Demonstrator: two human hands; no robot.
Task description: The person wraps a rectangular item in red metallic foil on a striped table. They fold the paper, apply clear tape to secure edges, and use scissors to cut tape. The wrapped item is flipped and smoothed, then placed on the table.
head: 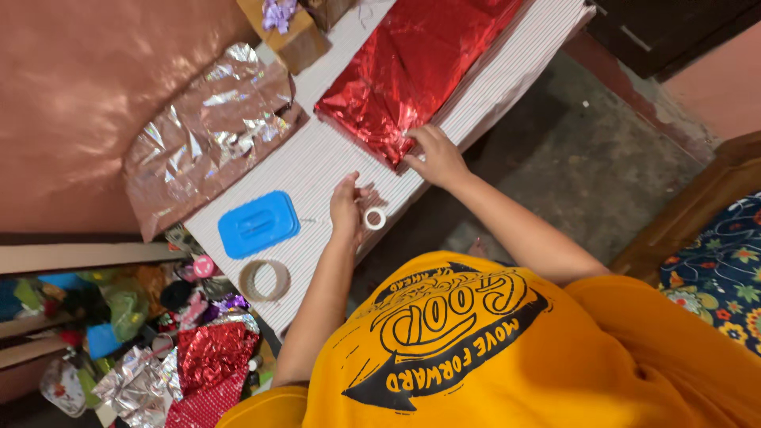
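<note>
The person's right hand [434,154], at the centre of the frame, presses down on the near corner of a parcel wrapped in shiny red foil paper [412,67]. Its fingers are bent and spread over the folded edge of the foil, pinning it flat rather than closing around it. The red parcel lies on a white, finely striped table top [333,154] and runs from the centre up toward the top edge of the frame.

The left hand [347,208], just below and to the left of the right one, hovers at the near edge of the table. Its fingers are loosely curled, and the thumb and fingertips seem to pinch a strip of clear tape, though the strip is too thin to make out surely. A small white roll of tape [374,218] sits just beside this hand, at the table's edge; whether the hand touches it cannot be told.

Further left on the table lie a bright blue rectangular plastic lid [259,224] and, near it toward the lower left, a wide ring of brownish tape [265,280]. A crumpled sheet of pinkish silver foil [206,135] covers the upper left part of the table. In the lower left corner lies a heap of red and silver foil scraps [186,372].
</note>
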